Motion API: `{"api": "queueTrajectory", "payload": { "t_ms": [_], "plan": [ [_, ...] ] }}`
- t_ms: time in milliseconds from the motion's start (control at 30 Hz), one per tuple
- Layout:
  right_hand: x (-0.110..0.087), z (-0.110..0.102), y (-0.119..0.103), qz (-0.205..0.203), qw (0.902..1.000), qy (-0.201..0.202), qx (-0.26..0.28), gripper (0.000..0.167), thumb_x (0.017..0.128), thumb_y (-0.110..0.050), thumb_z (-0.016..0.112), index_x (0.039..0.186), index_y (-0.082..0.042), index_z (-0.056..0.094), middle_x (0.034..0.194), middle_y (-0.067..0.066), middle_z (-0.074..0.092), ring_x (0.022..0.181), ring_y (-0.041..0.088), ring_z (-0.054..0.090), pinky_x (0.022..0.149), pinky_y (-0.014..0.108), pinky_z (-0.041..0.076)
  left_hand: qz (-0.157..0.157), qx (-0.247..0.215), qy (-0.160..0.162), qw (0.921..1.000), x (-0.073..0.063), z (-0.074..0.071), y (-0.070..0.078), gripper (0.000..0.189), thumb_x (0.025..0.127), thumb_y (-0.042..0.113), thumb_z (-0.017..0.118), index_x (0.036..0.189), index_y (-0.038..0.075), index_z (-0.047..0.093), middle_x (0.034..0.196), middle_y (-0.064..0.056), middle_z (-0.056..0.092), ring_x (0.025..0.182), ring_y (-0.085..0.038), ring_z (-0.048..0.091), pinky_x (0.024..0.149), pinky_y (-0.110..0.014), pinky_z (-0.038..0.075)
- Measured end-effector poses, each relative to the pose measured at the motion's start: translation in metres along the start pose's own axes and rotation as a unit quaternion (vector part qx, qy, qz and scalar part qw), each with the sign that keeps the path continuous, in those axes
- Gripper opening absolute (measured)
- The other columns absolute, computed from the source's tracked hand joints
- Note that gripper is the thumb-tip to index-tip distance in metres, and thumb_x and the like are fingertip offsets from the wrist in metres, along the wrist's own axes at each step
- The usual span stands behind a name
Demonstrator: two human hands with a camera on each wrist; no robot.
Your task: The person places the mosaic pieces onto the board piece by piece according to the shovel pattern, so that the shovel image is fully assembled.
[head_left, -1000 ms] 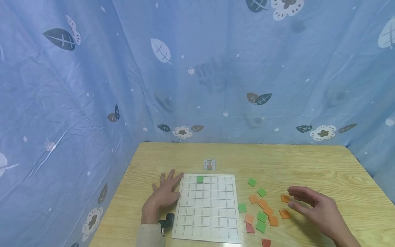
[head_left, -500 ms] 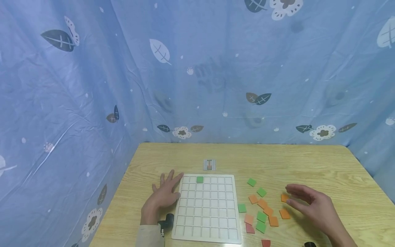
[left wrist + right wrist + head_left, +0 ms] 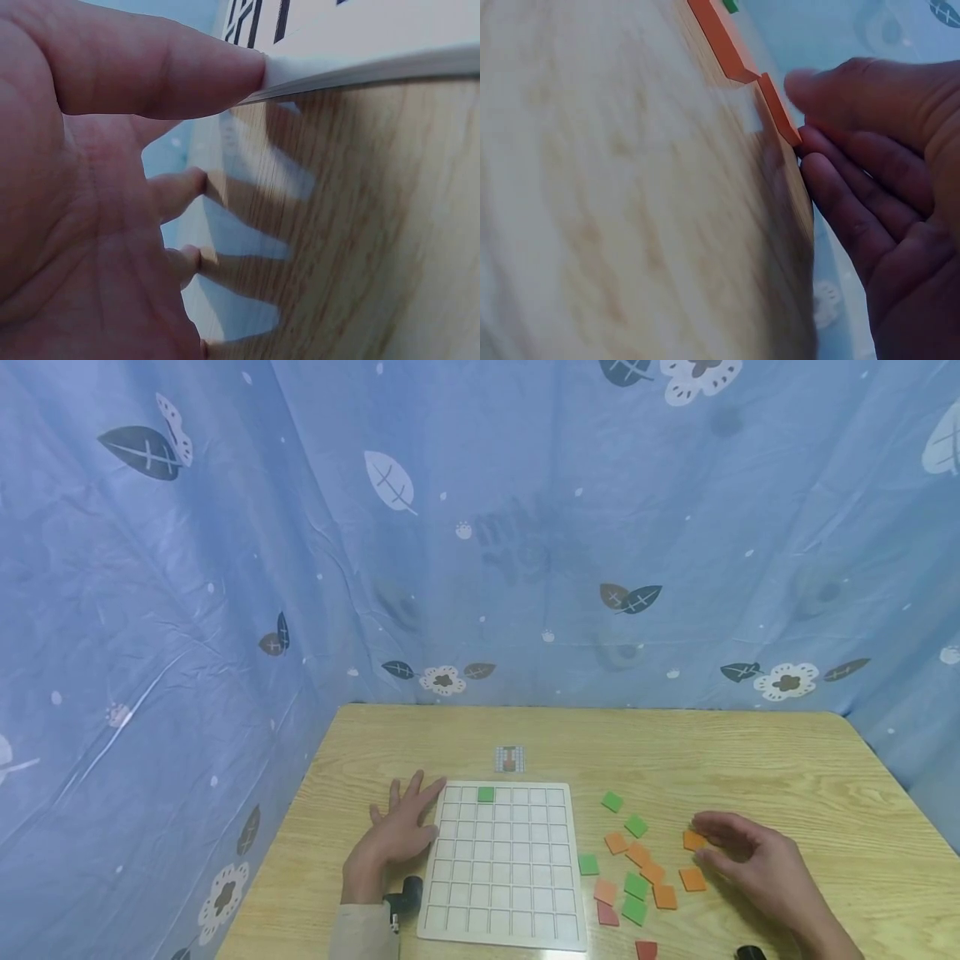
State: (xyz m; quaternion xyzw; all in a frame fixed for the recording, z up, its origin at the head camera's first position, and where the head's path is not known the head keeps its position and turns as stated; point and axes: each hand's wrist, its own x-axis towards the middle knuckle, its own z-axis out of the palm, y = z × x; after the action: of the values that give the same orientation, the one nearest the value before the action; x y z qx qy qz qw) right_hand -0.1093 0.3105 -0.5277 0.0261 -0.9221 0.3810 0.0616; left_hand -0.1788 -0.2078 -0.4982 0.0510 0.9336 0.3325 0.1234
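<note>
My left hand (image 3: 396, 837) lies spread beside the white grid board (image 3: 512, 864), fingers apart on the table. In the left wrist view its thumb (image 3: 172, 67) touches the board's edge. One green square tile (image 3: 486, 794) sits in the board's top row. My right hand (image 3: 768, 867) is at the far side of the loose tiles, thumb and forefinger parted at an orange square tile (image 3: 691, 840). From the right wrist, the fingertips (image 3: 810, 142) are right at that orange tile's (image 3: 778, 112) end, with the thumb close over it. Another orange tile (image 3: 692, 880) lies just nearer.
Several green and orange tiles (image 3: 652, 872) are scattered right of the board, some touching. A red piece (image 3: 607, 914) and another red piece (image 3: 647, 951) lie nearer the front. Behind the board is a small printed grid card (image 3: 510, 759). A blue patterned curtain (image 3: 570, 527) encloses the table.
My right hand has shifted slightly left toward the orange tile, its thumb and fingers now by it. The left hand and the board stay put.
</note>
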Motion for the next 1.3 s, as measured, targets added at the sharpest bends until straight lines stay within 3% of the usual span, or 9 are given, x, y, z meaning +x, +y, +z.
{"api": "queueTrajectory", "payload": {
  "t_ms": [367, 667, 1300],
  "plan": [
    [0.0009, 0.0022, 0.0005, -0.027, 0.9989, 0.017, -0.035, 0.045, 0.084, -0.016, 0.095, 0.126, -0.018, 0.078, 0.115, 0.001, 0.084, 0.099, -0.016, 0.068, 0.082, -0.003, 0.044, 0.003, 0.003, 0.002, 1.0000, -0.0006, -0.0001, 0.0009, 0.081, 0.090, 0.009, 0.062, 0.168, 0.020, 0.046, 0.182, -0.023, 0.017, 0.167, -0.059, -0.004, 0.119, -0.090, -0.013],
    [0.0021, 0.0038, -0.0008, -0.024, 0.9986, 0.024, -0.040, 0.045, 0.084, -0.013, 0.095, 0.125, -0.018, 0.078, 0.114, 0.002, 0.085, 0.097, -0.015, 0.069, 0.079, -0.001, 0.048, -0.002, 0.016, 0.000, 0.9999, -0.0005, -0.0018, 0.0012, 0.081, 0.091, 0.010, 0.065, 0.169, 0.023, 0.046, 0.183, -0.021, 0.017, 0.167, -0.057, -0.004, 0.120, -0.091, -0.010],
    [0.0026, 0.0032, 0.0025, -0.002, 0.9996, 0.027, 0.004, 0.042, 0.087, -0.010, 0.092, 0.127, -0.011, 0.078, 0.115, 0.009, 0.084, 0.093, -0.012, 0.072, 0.073, 0.007, 0.056, -0.002, 0.014, 0.000, 0.9999, -0.0003, -0.0006, 0.0013, 0.080, 0.092, 0.009, 0.064, 0.169, 0.022, 0.046, 0.183, -0.021, 0.017, 0.167, -0.057, -0.005, 0.120, -0.091, -0.009]
  ]
}}
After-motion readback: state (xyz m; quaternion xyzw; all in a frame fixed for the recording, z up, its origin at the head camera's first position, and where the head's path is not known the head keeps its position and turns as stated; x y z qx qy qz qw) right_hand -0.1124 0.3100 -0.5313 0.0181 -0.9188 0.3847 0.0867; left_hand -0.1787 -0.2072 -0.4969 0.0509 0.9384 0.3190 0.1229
